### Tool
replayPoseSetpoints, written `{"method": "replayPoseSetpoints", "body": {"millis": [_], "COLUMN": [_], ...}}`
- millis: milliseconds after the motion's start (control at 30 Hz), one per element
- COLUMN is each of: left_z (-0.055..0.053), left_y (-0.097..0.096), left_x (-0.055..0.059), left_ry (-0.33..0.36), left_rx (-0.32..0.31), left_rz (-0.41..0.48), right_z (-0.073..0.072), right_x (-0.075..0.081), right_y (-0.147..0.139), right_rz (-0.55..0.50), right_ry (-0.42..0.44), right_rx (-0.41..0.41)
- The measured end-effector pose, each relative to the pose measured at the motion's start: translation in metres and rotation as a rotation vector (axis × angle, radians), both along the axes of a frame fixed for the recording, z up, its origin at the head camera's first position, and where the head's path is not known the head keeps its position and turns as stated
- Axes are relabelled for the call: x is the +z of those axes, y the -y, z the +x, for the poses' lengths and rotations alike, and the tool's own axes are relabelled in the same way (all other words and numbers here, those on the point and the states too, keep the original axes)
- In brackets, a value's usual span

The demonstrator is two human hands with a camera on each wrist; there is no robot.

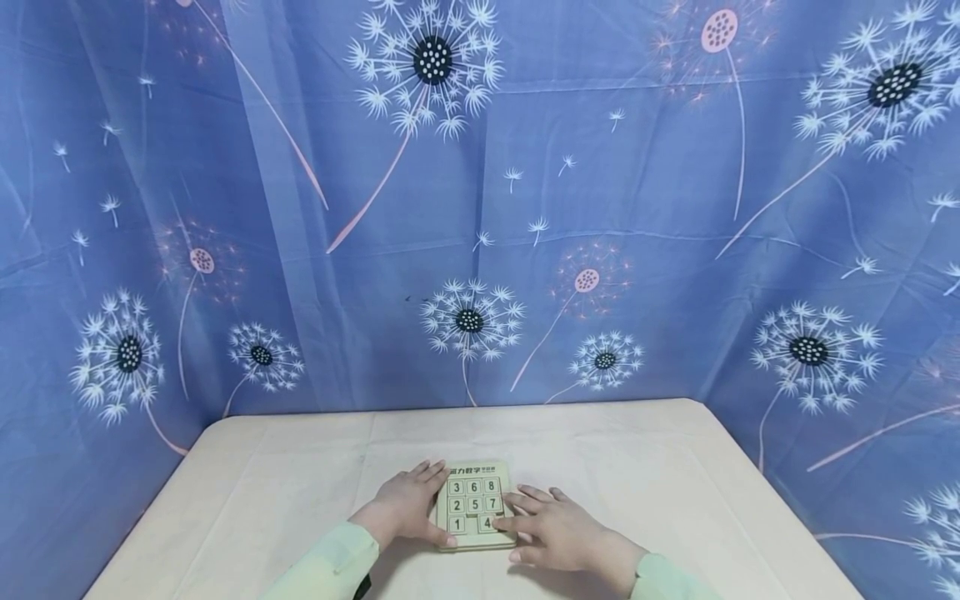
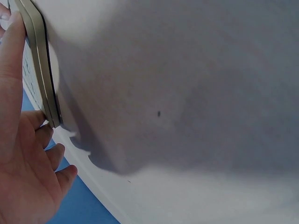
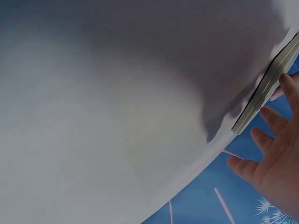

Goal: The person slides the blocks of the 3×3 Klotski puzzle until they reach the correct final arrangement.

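A pale sliding number puzzle (image 1: 480, 540) lies on the table in the head view, its rows reading 3 6 8, 2 5 7 and 1, a gap, 4. My left hand (image 1: 408, 504) holds its left side, thumb at the near corner and fingers along the far left edge. The left wrist view shows that thumb (image 2: 11, 51) against the puzzle's side (image 2: 39, 56). From the right, my right hand (image 1: 558, 531) touches the 4 tile (image 1: 486, 523) with one extended fingertip. Its other fingers are spread, as the right wrist view shows beside the puzzle edge (image 3: 261, 93).
A cream cloth covers the table (image 1: 300, 475). Blue curtains (image 1: 390, 333) with dandelion prints hang behind it and on both sides. A small dark object (image 1: 362, 587) shows beside the left sleeve.
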State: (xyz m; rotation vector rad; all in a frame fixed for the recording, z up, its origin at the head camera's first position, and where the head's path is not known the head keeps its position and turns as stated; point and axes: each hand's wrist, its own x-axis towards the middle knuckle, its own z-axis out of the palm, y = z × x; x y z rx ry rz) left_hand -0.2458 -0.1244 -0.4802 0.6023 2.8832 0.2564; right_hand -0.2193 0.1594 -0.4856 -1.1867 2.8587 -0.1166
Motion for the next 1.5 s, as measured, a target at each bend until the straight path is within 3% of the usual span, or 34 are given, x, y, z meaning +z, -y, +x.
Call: {"method": "replayPoseSetpoints", "body": {"millis": [1233,1500], "left_z": [0.000,0.000], "left_y": [-0.001,0.000], "left_x": [0.001,0.000], "left_ry": [0.009,0.013], "left_rx": [0.003,0.010], "left_rz": [0.008,0.005], "right_z": [0.002,0.003], "right_x": [0.003,0.005], "right_y": [-0.012,-0.014], "right_rz": [-0.009,-0.007], "right_ry": [0.009,-0.035], "right_rx": [-0.001,0.019]}}
